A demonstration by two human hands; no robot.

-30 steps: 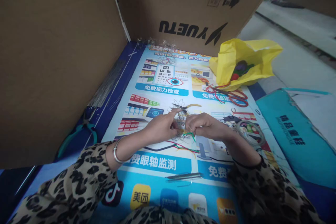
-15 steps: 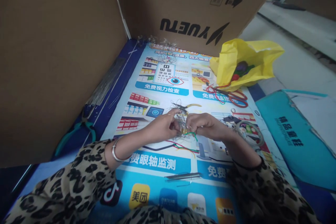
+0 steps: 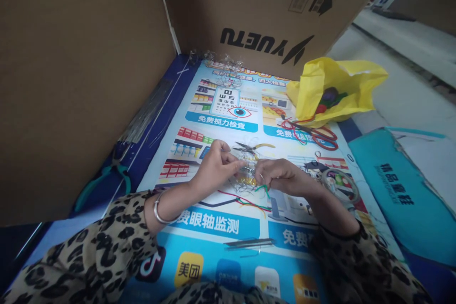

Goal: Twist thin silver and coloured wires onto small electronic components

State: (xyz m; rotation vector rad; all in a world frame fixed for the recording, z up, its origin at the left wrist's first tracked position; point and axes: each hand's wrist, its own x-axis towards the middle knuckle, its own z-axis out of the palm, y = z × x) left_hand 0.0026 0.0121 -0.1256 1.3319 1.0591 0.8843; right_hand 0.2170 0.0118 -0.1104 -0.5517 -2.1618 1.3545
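Between my hands is a tangled piece of thin silvery wire, with some yellow in it and many loose ends. My left hand pinches its left side between thumb and forefinger, the other fingers curled. At its right edge my right hand has thumb and fingers closed on the wire. A bit of green cord hangs below those fingertips. Just behind the wirework lie pliers with yellow handles. Red and green cords are spread in front of it. Finer details of the wire are too small to make out.
Thin metal rods lie near me. Teal-handled pliers and a wire bundle are left. Right are a tape roll, red-handled scissors, a yellow bag and a teal box. Cardboard walls enclose the back and left.
My left hand has turned and shifted slightly left, with its fingers lifted, showing more of the wirework. The right hand stays at its edge. The whole view has shifted slightly.
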